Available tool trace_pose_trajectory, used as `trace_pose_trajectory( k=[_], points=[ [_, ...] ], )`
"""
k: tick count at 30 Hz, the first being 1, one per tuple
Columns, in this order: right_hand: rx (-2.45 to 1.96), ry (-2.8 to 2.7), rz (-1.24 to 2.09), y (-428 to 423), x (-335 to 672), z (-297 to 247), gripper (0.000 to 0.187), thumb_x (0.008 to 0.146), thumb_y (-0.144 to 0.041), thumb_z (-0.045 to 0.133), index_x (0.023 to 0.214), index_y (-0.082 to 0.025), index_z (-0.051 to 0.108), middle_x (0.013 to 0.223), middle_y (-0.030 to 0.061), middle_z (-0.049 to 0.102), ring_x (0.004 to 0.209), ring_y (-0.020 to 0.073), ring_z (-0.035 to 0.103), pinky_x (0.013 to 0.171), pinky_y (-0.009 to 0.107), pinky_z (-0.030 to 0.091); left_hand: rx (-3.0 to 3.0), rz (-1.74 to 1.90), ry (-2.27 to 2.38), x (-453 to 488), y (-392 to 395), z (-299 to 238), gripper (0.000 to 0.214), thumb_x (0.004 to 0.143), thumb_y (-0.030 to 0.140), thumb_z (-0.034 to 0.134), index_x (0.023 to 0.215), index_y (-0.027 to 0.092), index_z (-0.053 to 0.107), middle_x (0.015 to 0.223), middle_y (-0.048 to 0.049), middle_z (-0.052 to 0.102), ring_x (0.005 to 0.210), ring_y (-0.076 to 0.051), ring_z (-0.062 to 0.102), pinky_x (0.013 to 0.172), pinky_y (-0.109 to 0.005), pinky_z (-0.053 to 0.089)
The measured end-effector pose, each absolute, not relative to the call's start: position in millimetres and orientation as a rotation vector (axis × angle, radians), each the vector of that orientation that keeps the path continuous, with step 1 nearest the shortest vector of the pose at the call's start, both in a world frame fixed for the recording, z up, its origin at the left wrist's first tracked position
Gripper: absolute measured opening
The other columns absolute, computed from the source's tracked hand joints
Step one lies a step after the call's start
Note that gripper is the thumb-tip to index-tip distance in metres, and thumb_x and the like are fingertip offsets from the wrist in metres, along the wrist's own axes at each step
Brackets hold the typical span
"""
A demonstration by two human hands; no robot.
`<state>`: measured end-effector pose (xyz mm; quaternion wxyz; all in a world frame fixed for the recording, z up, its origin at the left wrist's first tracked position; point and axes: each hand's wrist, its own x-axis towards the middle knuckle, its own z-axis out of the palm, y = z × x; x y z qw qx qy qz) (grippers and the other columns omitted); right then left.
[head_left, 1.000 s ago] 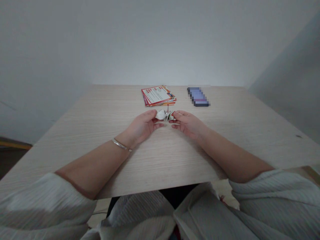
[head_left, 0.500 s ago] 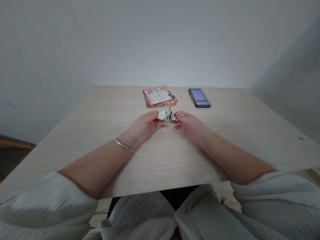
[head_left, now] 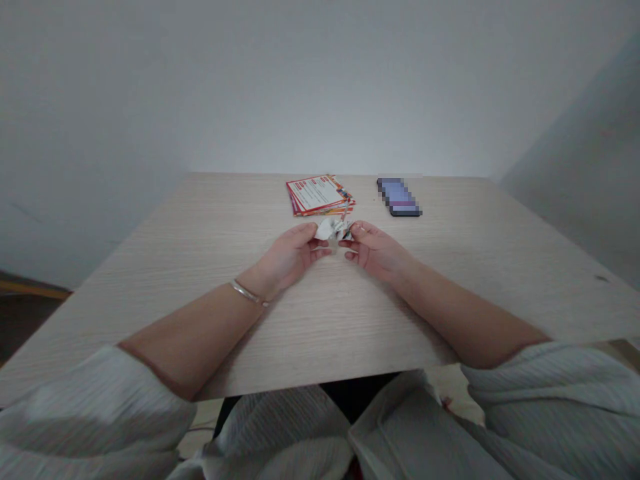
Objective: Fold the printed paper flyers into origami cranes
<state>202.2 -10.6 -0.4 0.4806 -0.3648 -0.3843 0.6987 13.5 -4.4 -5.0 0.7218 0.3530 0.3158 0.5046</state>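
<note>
Centrally, my left hand point(head_left: 295, 252) and right hand point(head_left: 377, 252) face inward, fingertips pinching one crumpled piece point(head_left: 326, 229), apparently paper; beyond lie one card stack point(head_left: 317, 193) and one phone point(head_left: 399, 196).

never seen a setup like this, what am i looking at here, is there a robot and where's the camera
There is no robot: these are a person's own bare hands. One camera, worn on the head, looks forward and down, so the forearms reach away from you. The left hand, with a silver bracelet on its wrist, and the right hand hold a crumpled piece of paper between them. Beyond, on the pale wood-grain table, lie a stack of printed cards and, to its right, a phone with its screen pixelated.
</note>
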Motion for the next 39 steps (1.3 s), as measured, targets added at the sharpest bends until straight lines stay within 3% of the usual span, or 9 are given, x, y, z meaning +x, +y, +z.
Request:
trace_pose_trajectory(
  k=[6, 8, 11, 14, 17, 25, 31, 39],
  points=[
    [-0.898, -0.858, 1.723, -10.3, 197.7, 2.1, 0.016, 0.085, -0.028, 0.084, 0.082, -0.022, 0.070, 0.088, -0.0011, 0.076, 0.078, 0.0113, 0.070, 0.064, 0.021, 0.053, 0.791, 1.086, 0.736, 14.3, 0.3, -4.4, 0.022, 0.101, 0.017, 0.056, 0.111, 0.010, 0.075, 0.116, -0.0132, 0.076, 0.092, -0.017, 0.072, 0.086, -0.031, 0.061],
    [-0.940, -0.825, 1.710, -10.0, 196.8, 2.9, 0.012, 0.088, -0.024, 0.081, 0.082, -0.021, 0.071, 0.085, -0.0006, 0.076, 0.074, 0.0103, 0.069, 0.063, 0.020, 0.054, 0.788, 1.099, 0.761, 14.2, 1.6, -6.2, 0.018, 0.101, 0.018, 0.060, 0.107, 0.010, 0.074, 0.110, -0.0119, 0.077, 0.088, -0.016, 0.071, 0.085, -0.031, 0.062],
    [-0.983, -0.794, 1.677, -10.1, 195.2, 3.5, 0.009, 0.091, -0.018, 0.077, 0.083, -0.019, 0.073, 0.082, -0.0001, 0.075, 0.071, 0.0091, 0.068, 0.064, 0.019, 0.056, 0.819, 1.105, 0.746, 15.1, 0.9, -7.5, 0.013, 0.094, 0.022, 0.073, 0.102, 0.012, 0.073, 0.101, -0.0081, 0.076, 0.080, -0.014, 0.071, 0.079, -0.030, 0.063],
    [-0.988, -0.825, 1.672, -11.2, 193.2, 3.8, 0.010, 0.091, -0.017, 0.078, 0.081, -0.018, 0.073, 0.081, 0.0010, 0.076, 0.070, 0.0091, 0.068, 0.067, 0.020, 0.058, 0.890, 1.112, 0.692, 17.3, -1.5, -6.1, 0.030, 0.080, 0.018, 0.087, 0.105, 0.014, 0.071, 0.102, -0.0064, 0.077, 0.084, -0.015, 0.073, 0.078, -0.028, 0.063],
    [-1.002, -0.838, 1.666, -12.0, 191.8, 4.6, 0.012, 0.089, -0.017, 0.079, 0.079, -0.018, 0.072, 0.081, 0.0016, 0.077, 0.069, 0.0094, 0.068, 0.069, 0.020, 0.059, 0.885, 1.140, 0.694, 19.3, -2.9, -4.4, 0.036, 0.072, 0.011, 0.091, 0.102, 0.014, 0.070, 0.099, -0.0052, 0.078, 0.086, -0.015, 0.075, 0.081, -0.027, 0.062],
    [-1.018, -0.842, 1.723, -12.0, 195.8, 6.5, 0.008, 0.089, -0.016, 0.078, 0.081, -0.018, 0.076, 0.084, 0.0023, 0.079, 0.072, 0.0098, 0.070, 0.064, 0.018, 0.057, 0.883, 1.129, 0.677, 18.5, -1.7, -5.7, 0.031, 0.074, 0.010, 0.090, 0.099, 0.012, 0.073, 0.099, -0.0054, 0.077, 0.087, -0.014, 0.073, 0.082, -0.025, 0.061],
    [-0.921, -0.855, 1.782, -12.5, 202.3, 3.3, 0.004, 0.086, -0.018, 0.075, 0.083, -0.020, 0.077, 0.083, 0.0011, 0.078, 0.079, 0.0131, 0.070, 0.066, 0.022, 0.056, 0.875, 1.063, 0.650, 15.4, -4.1, -3.3, 0.032, 0.071, 0.013, 0.093, 0.097, 0.013, 0.075, 0.096, -0.0044, 0.078, 0.082, -0.014, 0.073, 0.073, -0.023, 0.062],
    [-1.005, -0.819, 1.771, -15.0, 194.9, 6.3, 0.015, 0.095, -0.016, 0.067, 0.083, -0.019, 0.075, 0.085, 0.0027, 0.077, 0.076, 0.0118, 0.068, 0.069, 0.023, 0.057, 0.868, 1.041, 0.650, 17.2, -7.1, 0.8, 0.031, 0.075, 0.009, 0.089, 0.101, 0.014, 0.072, 0.096, -0.0045, 0.078, 0.085, -0.014, 0.074, 0.076, -0.024, 0.062]
  ],
)
